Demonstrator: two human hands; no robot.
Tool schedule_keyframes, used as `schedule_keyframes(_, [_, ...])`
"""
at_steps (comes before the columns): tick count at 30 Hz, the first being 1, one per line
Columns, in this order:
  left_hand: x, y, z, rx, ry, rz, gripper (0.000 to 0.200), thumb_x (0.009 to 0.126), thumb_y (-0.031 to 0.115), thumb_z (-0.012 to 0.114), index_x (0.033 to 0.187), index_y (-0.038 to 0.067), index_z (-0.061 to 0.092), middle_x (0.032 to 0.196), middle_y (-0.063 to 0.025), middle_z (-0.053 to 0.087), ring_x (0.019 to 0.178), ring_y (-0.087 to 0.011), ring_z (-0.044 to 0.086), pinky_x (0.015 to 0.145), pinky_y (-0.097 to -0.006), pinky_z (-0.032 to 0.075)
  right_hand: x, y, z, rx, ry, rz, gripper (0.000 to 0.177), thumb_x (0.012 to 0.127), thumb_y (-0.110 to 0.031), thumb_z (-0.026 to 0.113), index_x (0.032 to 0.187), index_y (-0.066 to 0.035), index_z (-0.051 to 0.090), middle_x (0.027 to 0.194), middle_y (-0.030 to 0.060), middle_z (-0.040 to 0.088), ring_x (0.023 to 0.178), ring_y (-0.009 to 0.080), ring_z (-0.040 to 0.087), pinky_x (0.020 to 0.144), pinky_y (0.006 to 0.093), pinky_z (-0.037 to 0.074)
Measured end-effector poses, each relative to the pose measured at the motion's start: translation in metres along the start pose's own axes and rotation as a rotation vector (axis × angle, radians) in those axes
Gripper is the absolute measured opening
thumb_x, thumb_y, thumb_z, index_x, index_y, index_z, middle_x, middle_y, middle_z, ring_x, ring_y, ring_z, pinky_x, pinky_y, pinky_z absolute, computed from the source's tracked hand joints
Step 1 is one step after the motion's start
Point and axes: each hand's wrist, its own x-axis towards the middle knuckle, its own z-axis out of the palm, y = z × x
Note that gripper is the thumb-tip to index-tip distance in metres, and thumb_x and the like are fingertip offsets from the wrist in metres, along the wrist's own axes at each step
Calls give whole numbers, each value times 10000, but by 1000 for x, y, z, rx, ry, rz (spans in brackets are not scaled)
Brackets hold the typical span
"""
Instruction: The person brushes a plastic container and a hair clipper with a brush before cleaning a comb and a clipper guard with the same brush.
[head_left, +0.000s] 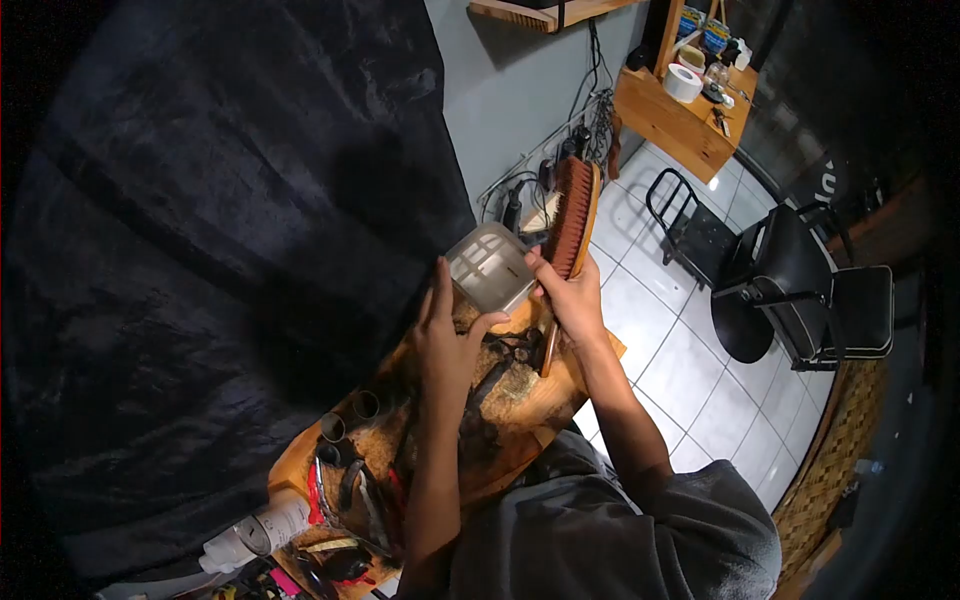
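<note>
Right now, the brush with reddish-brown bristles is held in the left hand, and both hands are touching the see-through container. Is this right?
Not quite. The head view shows the brush in the right hand, not the left hand. Both hands do touch the container.

Brush [573, 215]: section hidden behind the right hand [572, 300]. Container [488, 268]: small dark mark or object inside, too small to identify. White bottle [280, 527], near left: label print illegible. Bench tools [365, 500]: overlapping, partly obscured by shadow and the left forearm [432, 480]. Upper shelf [545, 12]: cut off by the top edge. Small items [720, 118] on the far-right counter [680, 125]: several unidentifiable.
</note>
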Motion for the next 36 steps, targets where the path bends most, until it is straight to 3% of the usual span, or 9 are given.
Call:
schedule_keyframes(4, [-2, 3, -1, -83, -60, -100, 915, 721, 309, 823, 1452, 27, 350, 1324, -295, 507, 1196, -371, 555, 926, -428, 488, 1, 2, 0, -7, 8, 5, 206, 843, -89, 690, 982, -6, 563, 822, 22, 614, 596, 54, 529, 515, 190, 417])
schedule_keyframes(7, [-5, 7, -1, -139, -36, -53, 855, 729, 347, 802, 1418, 39, 401, 1260, -305, 539, 1116, -413, 585, 869, -422, 516, 3, 4, 2, 17, 18, -20, 201, 845, -91, 691, 980, -8, 567, 798, 11, 607, 568, 50, 516, 500, 183, 403])
schedule_keyframes(13, [-2, -2, 0, -42, 46, 135, 630, 752, 305, 794, 1275, 62, 539, 1303, -266, 500, 1163, -410, 542, 910, -454, 492, 0, -3, 4, -42, 28, 2, 187, 852, -81, 683, 995, -10, 586, 812, 9, 620, 567, 46, 521, 491, 182, 401])
schedule_keyframes(16, [-7, -4, 3, 14, 55, 93, 587, 712, 274, 836, 1194, 58, 580, 1388, -195, 435, 1243, -355, 486, 989, -443, 439, 1, -1, -2, -89, -71, 29, 270, 841, -10, 635, 1093, 23, 544, 985, 73, 660, 738, 92, 609, 561, 229, 496])
schedule_keyframes(19, [-6, -1, 3, -7, 67, 167, 590, 679, 310, 851, 1165, 77, 611, 1430, -185, 384, 1262, -361, 466, 983, -449, 444, 2, 4, 0, -30, -52, -22, 282, 840, 4, 620, 1111, 24, 545, 1011, 80, 663, 768, 101, 625, 571, 231, 505])
schedule_keyframes(29, [-4, -10, 8, -61, 74, 123, 509, 676, 313, 856, 1068, 71, 641, 1412, -214, 450, 1267, -360, 478, 972, -458, 460, 1, 2, -2, -36, -65, 25, 288, 840, 9, 618, 1118, 21, 543, 1056, 88, 663, 790, 108, 627, 583, 236, 510])
schedule_keyframes(32, [-4, -5, 5, 223, 154, 269, 494, 672, 311, 856, 1043, 63, 645, 1383, -238, 478, 1228, -386, 508, 947, -478, 465, 2, 5, -3, -13, -64, 25, 283, 843, -4, 634, 1111, 19, 548, 1057, 90, 666, 760, 99, 611, 572, 235, 496])
schedule_keyframes(36, [-4, -6, 11, 215, 160, 209, 489, 675, 313, 848, 1020, 44, 627, 1305, -234, 534, 1175, -390, 534, 916, -479, 467, 3, 6, -4, 22, -74, 38, 282, 843, -25, 656, 1101, 20, 550, 1055, 100, 671, 709, 83, 581, 550, 232, 471])
